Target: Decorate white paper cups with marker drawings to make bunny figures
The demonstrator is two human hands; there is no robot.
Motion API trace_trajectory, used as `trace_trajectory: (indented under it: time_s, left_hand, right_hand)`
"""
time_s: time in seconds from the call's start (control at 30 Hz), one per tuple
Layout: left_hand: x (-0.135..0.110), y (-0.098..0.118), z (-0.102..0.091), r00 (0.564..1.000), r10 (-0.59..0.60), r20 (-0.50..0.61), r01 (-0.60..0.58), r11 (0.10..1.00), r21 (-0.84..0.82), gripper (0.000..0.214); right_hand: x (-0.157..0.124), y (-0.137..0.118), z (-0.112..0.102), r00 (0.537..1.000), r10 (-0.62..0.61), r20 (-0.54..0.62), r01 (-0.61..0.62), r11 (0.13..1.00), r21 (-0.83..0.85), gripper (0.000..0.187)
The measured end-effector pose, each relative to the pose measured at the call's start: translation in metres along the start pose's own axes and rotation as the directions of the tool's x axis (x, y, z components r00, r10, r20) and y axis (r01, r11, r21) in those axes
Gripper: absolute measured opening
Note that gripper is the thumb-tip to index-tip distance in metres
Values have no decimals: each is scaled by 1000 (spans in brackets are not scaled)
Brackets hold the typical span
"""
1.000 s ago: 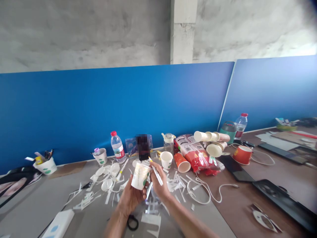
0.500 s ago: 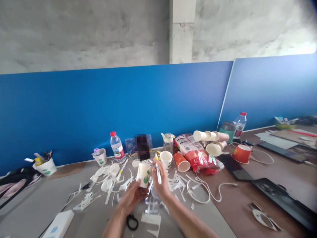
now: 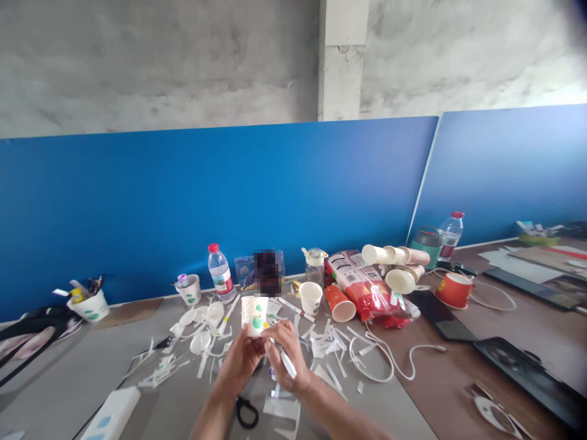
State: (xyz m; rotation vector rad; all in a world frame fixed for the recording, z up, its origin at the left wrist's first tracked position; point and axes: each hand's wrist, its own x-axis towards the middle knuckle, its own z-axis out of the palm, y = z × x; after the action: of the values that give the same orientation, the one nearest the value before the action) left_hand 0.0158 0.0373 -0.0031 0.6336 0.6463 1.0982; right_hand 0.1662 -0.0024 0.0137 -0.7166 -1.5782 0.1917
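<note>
The fingers of my left hand [image 3: 242, 360] curl snugly around the lower part of a green-spotted white paper cup [image 3: 254, 313], raised above a scrap-strewn tabletop [image 3: 169, 409], as those of my right hand [image 3: 290, 351] pinch a white pen-shaped tool [image 3: 288, 365], its yellow tip by the cup's base. Beyond my fingers stand a red-capped water bottle [image 3: 221, 276], leftward, and another paper cup [image 3: 310, 300], rightward.
</note>
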Motion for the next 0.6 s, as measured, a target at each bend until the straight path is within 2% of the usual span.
trace_trajectory:
  time_s: [0.3,0.43,0.6]
  left_hand:
    - [3,-2,-7,999,16,44,-15,1000,-21,36]
    - [3,-1,-9,998,27,54,-24,998,-62,38]
    - [2,1,-7,999,21,41,-17,994,-111,28]
  right_hand:
    - [0,1,0,993,116,2,-116,992,51,23]
    - [1,2,-1,992,124,-24,-122,991,55,28]
    - [3,3,-4,988,133,-80,-129,990,52,31]
